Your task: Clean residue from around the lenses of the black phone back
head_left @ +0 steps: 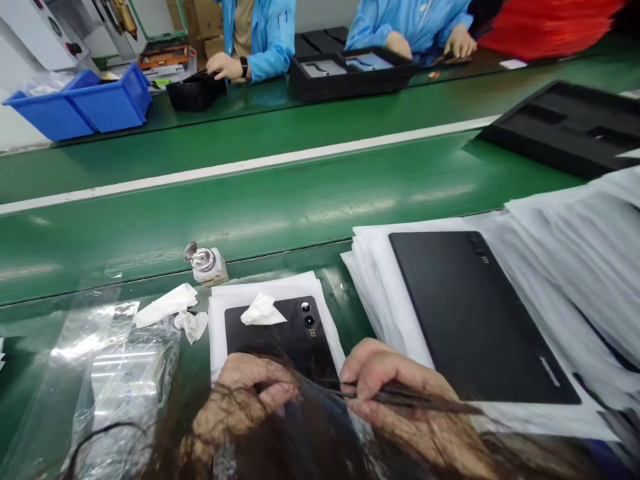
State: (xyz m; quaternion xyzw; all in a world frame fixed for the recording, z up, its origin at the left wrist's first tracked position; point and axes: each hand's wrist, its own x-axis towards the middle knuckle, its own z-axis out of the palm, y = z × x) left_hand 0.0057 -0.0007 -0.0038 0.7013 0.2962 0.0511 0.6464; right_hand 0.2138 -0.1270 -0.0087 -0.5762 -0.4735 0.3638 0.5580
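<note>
A black tablet with its camera lenses facing up lies on white foam sheets in front of me. On it rests a crumpled white tissue. My left hand is at its lower left, thumb and fingers closed together; what they pinch is hidden. Beyond the tablet's lower right, my right hand is closed around slim dark tweezers, whose tip points left over the tablet. Loose strands of hair cover part of both hands and the tablet's lower part.
Another, larger black tablet lies on stacked white sleeves at right. At left are a pump bottle, crumpled tissues and clear plastic bags. Across the green belt, two people in blue work near black trays and blue bins.
</note>
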